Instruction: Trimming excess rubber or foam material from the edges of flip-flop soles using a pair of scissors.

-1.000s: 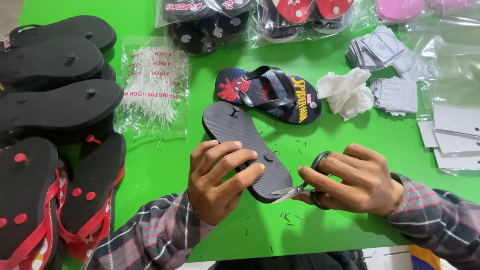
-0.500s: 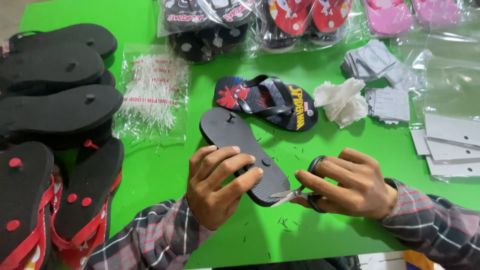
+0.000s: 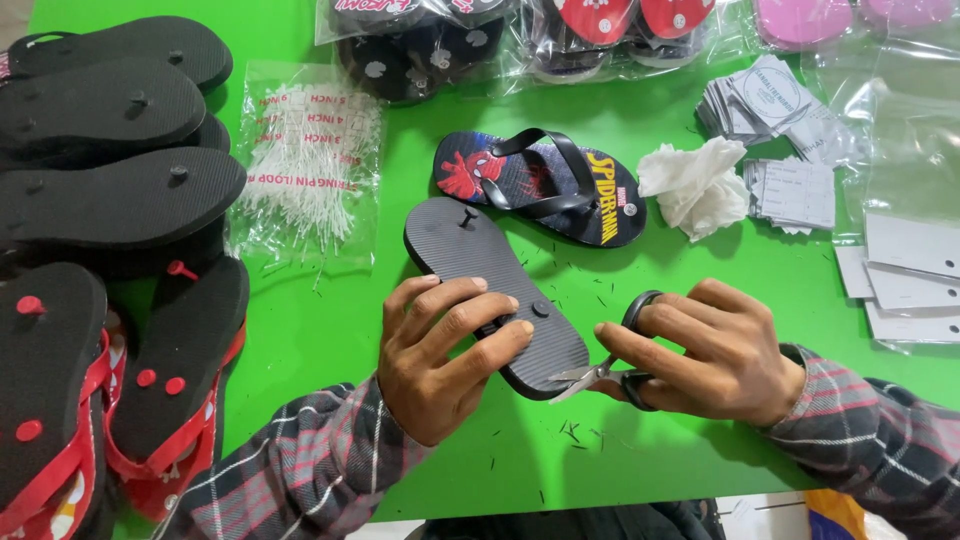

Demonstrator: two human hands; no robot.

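My left hand (image 3: 440,350) grips a black flip-flop (image 3: 480,270) turned sole up, fingers across its heel half. My right hand (image 3: 700,350) holds small black-handled scissors (image 3: 610,372), the blades touching the heel edge of that sole. Just behind lies a second flip-flop (image 3: 540,185) strap side up, dark blue with a red cartoon figure and yellow lettering. Both wrists wear plaid sleeves. Small black trimmings dot the green table (image 3: 330,330) under my hands.
Stacked black and red flip-flops (image 3: 110,210) fill the left side. A clear bag of white plastic tag pins (image 3: 310,165) lies beside them. Bagged flip-flops (image 3: 520,35) line the far edge. Crumpled white tissue (image 3: 695,185), paper tags (image 3: 770,105) and plastic sleeves sit at right.
My hands, sole and scissors keep nearly the same hold; the whole scene has shifted slightly in view as my head moved.
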